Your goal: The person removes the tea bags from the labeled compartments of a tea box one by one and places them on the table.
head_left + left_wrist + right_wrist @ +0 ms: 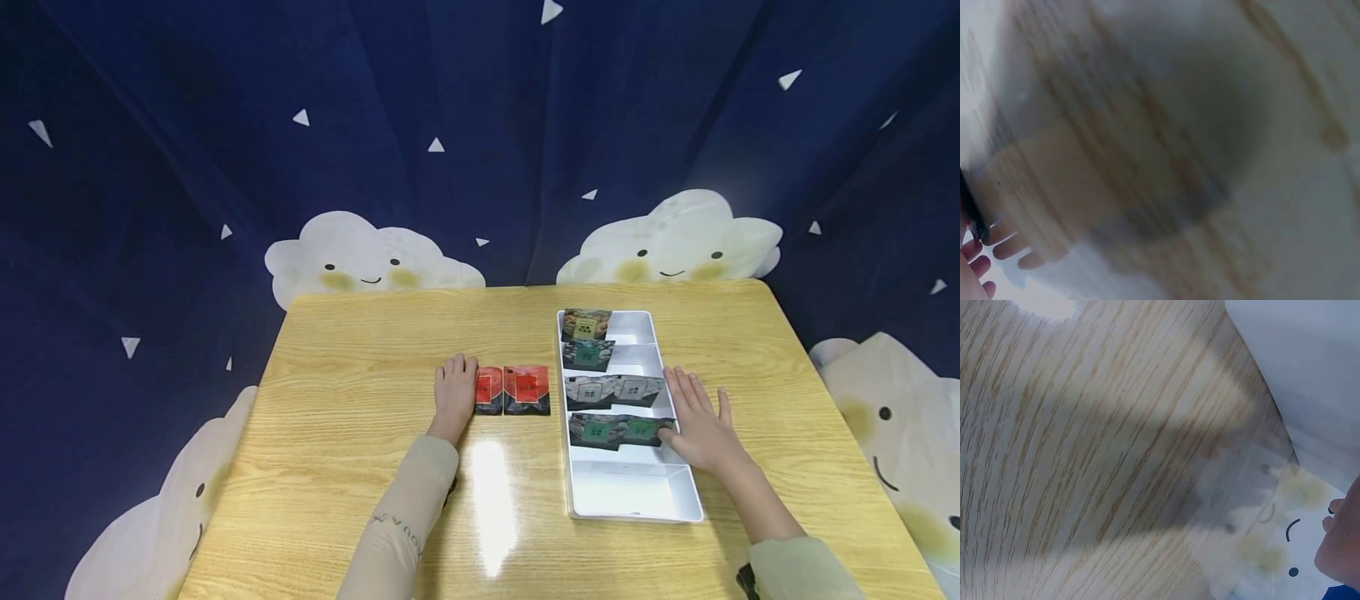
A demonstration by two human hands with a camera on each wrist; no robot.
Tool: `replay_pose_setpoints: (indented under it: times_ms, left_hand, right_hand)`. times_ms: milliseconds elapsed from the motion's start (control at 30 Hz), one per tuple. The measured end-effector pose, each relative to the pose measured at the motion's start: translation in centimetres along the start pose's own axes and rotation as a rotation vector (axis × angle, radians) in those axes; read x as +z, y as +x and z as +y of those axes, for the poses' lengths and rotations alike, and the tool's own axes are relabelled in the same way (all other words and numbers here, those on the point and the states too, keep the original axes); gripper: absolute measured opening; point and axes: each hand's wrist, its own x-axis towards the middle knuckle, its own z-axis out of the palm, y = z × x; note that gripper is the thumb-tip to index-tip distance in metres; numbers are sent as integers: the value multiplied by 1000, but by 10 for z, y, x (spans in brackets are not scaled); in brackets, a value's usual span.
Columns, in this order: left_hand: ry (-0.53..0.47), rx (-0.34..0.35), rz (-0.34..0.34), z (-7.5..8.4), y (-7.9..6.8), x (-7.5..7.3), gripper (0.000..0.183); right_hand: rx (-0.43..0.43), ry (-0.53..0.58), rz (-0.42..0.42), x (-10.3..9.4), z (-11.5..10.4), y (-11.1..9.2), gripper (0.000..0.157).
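Note:
Two flat red-and-black sachets (527,390) lie side by side on the wooden table, left of a white divided tray (633,502). My left hand (453,387) has its fingers bent at the left sachet (490,390) and covers its left edge; the thumb is hidden. Dark wrapping shows beside those fingertips in the left wrist view. Along the tray's right side lies my right hand (701,425), fingers straight, thumb across the rim by the green-labelled sachets (597,431). In the right wrist view, part of the right hand (1342,540) shows at the edge.
Further back in the tray stand two grey-labelled sachets (590,392), a teal-labelled one (588,355) and a yellow-labelled one (585,325), in separate compartments. The wooden table (337,375) reaches a dark blue curtain (450,75) with cloud shapes behind it.

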Motion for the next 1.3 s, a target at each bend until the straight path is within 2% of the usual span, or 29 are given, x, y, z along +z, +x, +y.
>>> replay_pose_setpoints:
  times_ms: [133,233,367,467,600,700,800,933,1067,1200,1300]
  left_hand:
    - [-24,-14,41,1,1,-3,17]
    - [-30,-14,100,5,1,-8,16]
    - [-25,28,168,16,1,-20,21]
    - [-7,96,210,32,0,-32,24]
    - [15,229,291,57,-7,-45,24]
    - [32,332,353,75,-15,-51,23]
    - [66,411,386,93,-23,-55,24]
    - [100,498,375,113,-34,-56,27]
    - [110,572,317,128,-44,-56,27]
    - [145,632,256,139,-50,-57,32]
    - [182,665,247,144,-51,-55,35]
  right_hand:
    - [-4,-4,-2,-1,0,0,96]
    - [-10,-2,-5,-1,1,0,96]
    - [-11,2,-10,-1,1,0,95]
    - [-11,-2,-10,0,1,0,95]
    - [-11,-3,-13,0,0,-1,95]
    - [-6,-2,-12,-1,0,0,95]
    - [-4,-2,-11,-1,0,-1,94]
    - [-8,8,-12,0,0,-1,95]
    - [-5,7,-10,0,0,-1,94]
    - [-6,7,-12,0,1,-1,95]
    - [-8,8,-12,1,2,-1,95]
